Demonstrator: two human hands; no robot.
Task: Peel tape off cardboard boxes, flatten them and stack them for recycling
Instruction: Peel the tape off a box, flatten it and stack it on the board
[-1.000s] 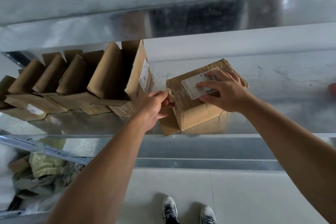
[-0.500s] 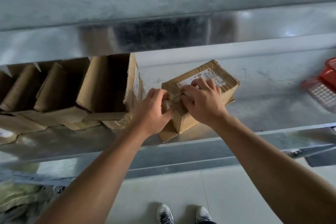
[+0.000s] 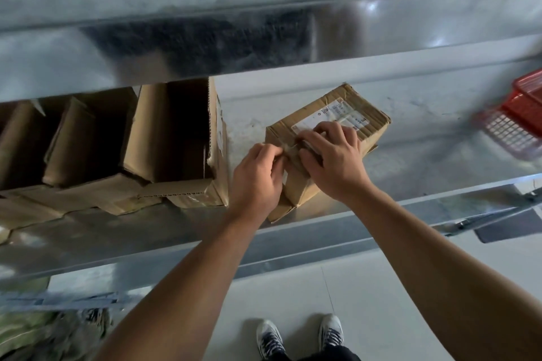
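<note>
While a strip of tape (image 3: 289,150) is pinched by the left hand (image 3: 258,177), the small sealed box (image 3: 371,129) is gripped at its near corner by the right hand (image 3: 333,163). The box is set on the metal table (image 3: 410,173), just beside a row of opened boxes (image 3: 173,141).

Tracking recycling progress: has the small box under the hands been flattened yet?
No, the box stands fully formed on the shelf while the left hand pinches its tape.
</note>
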